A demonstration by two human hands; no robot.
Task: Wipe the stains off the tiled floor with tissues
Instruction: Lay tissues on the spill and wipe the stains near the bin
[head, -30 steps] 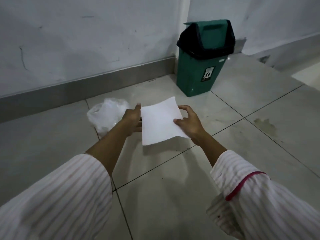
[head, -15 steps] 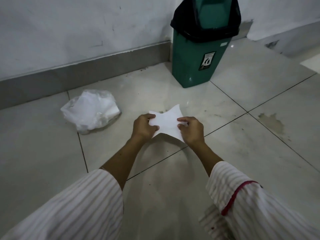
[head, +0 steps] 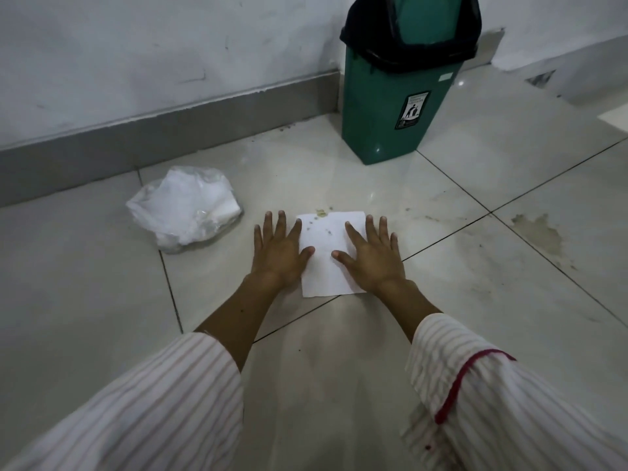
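head view: only one camera, so it's all from here
tissue (head: 329,253): flat on the floor (head: 475,334), in front of the bin (head: 404,90), left of the big stain (head: 540,232)
hands: left hand (head: 282,253) and right hand (head: 372,254) spread flat, pressing its side edges
axis: long side runs toward the bin
spots: already soaking through the far end
risk: thin sheet probably tears or bunches if dragged hard; big stain untouched

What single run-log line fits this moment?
step: blotting | left hand: flat on tissue | right hand: flat on tissue | big stain: untouched
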